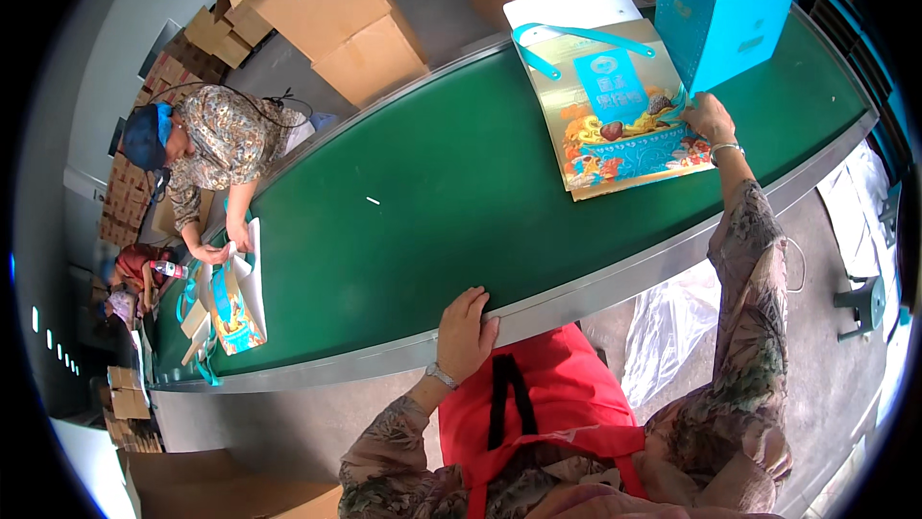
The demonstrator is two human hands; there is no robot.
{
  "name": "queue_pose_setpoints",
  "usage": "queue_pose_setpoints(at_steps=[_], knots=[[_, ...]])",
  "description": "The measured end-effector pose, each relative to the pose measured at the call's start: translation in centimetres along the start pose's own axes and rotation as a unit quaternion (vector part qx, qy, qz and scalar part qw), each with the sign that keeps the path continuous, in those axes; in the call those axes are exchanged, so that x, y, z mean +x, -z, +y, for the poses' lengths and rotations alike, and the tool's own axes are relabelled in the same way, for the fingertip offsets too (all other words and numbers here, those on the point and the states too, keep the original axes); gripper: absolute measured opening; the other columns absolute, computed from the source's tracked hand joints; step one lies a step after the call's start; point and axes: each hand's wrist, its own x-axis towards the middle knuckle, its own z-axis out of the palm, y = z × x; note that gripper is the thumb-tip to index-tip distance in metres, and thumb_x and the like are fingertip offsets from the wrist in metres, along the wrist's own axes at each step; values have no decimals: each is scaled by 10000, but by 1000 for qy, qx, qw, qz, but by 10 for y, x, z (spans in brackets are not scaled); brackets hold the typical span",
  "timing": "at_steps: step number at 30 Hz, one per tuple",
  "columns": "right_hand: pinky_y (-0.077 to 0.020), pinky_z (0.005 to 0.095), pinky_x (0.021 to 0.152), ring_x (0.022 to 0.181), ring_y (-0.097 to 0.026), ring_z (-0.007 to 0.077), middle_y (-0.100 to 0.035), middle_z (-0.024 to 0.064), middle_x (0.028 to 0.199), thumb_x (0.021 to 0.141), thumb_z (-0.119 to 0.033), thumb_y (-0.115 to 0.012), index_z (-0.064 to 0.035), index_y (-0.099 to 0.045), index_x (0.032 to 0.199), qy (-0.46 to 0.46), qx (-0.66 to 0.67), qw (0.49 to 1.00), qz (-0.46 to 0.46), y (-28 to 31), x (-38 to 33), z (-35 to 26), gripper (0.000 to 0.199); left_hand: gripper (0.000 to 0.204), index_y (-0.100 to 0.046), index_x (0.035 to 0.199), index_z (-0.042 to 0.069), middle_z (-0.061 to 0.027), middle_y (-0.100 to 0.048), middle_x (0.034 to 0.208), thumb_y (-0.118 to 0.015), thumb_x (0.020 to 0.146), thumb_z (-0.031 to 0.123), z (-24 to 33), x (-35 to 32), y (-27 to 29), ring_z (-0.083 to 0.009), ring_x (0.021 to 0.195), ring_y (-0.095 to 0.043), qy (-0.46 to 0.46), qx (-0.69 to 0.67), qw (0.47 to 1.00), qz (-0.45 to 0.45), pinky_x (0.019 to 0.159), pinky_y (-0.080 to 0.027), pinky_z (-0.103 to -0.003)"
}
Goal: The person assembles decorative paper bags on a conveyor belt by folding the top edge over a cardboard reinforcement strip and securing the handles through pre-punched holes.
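Note:
My left hand (467, 335) lies on the metal rim of the green conveyor belt, fingers stretched out and holding nothing. With my right hand (709, 120) I grip the right edge of a flat gold gift bag (552, 87), printed with colourful food pictures and fitted with a blue strap handle (615, 40). It lies on the belt, apparently on top of other flat bags, with a white panel (567, 6) showing at the far end. Just beyond my right hand, an upright blue box (740, 24) stands on the belt. My right fingertips are partly hidden at the bag's edge.
The green belt (423, 183) runs across, with a metal rim (557, 313) before me. At the left, a co-worker (226, 140) handles a printed gift bag (230, 308); another person (134, 274) is beyond. Large cartons (336, 20) stand behind the belt. Plastic sheeting (672, 327) hangs below.

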Motion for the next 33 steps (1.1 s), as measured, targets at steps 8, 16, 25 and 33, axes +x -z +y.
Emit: queue_pose_setpoints(at_steps=[8, 16, 25, 33], knots=[[-257, 577, 1216, 1484, -365, 357, -371, 103, 1625, 952, -667, -507, -197, -467, 1529, 445, -154, 864, 178, -47, -139, -69, 745, 499, -550, 1320, -11, -194, -574, 1371, -709, 881, 165, 7, 4, -9, -390, 1223, -559, 21, -3, 1000, 14, 1031, -446, -475], [-183, 571, 1255, 1526, -288, 315, -337, 41, 1649, 974, -601, -501, -230, -522, 1491, 568, -214, 779, 157, -80, -175, -121, 637, 437, -597, 1241, -12, -179, -598, 1319, -720, 870, 183, 11, 4, -8, -385, 1185, -574, 7, 5, 999, 40, 998, -457, -471], [-276, 603, 1184, 1434, -394, 406, -473, 137, 1535, 944, -502, -616, -65, -591, 1381, 594, -33, 803, 46, -96, -276, -120, 618, 383, -641, 1163, 3, -158, -632, 1268, -720, 862, 226, -4, -9, -29, -349, 1183, -596, 4, 6, 996, 91, 998, -465, -469], [-333, 531, 1147, 1383, -440, 400, -509, 176, 1495, 1039, -410, -527, -12, -563, 1388, 570, 61, 819, -36, -149, -368, -152, 530, 214, -634, 1104, 0, -142, -647, 1170, -651, 913, 96, -15, -17, -48, -324, 1079, -628, 20, -97, 966, 237, 926, -510, -425]])
